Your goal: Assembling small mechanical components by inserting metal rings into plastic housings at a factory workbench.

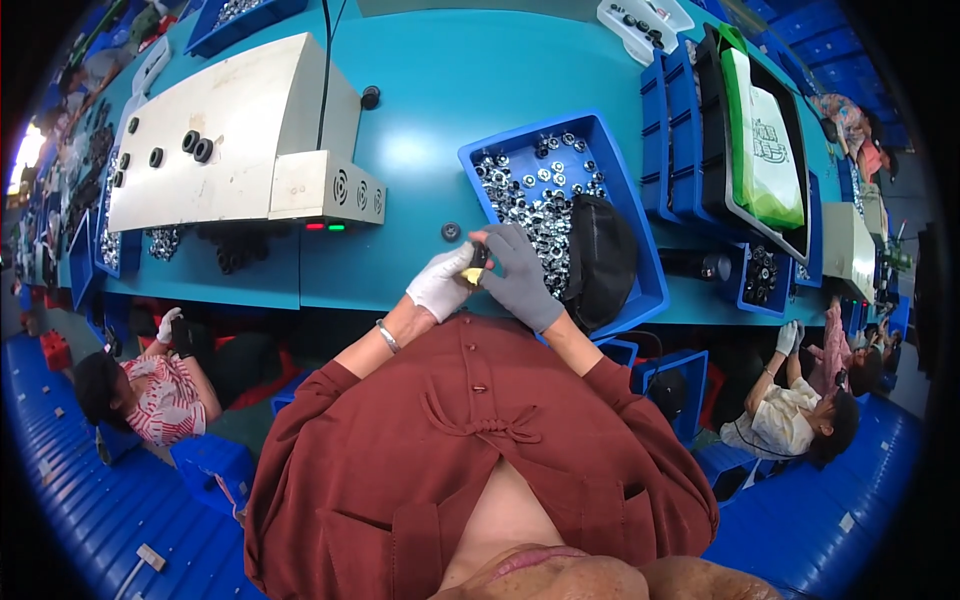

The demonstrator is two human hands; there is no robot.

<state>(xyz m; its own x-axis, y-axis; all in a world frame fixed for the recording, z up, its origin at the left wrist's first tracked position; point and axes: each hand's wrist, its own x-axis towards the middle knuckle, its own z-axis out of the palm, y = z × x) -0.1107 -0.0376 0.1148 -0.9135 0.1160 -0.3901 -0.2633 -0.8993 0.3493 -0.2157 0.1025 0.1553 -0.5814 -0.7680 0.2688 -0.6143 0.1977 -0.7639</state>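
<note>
My left hand, in a white glove, and my right hand, in a grey glove with bare fingertips showing, meet at the table's near edge. Between their fingers they pinch a small black part; a yellow bit shows just below it, too small to name. On the table just beyond my hands lies a round black part. Right of them stands a blue tray with many shiny metal nut-like pieces. A black fabric item, perhaps a cap or pouch, lies over the tray's right side.
A cream machine with black rings on top stands at the left. Blue bins and a black crate with a green-and-white bag stand at the right. Co-workers sit on both sides, one in a striped top.
</note>
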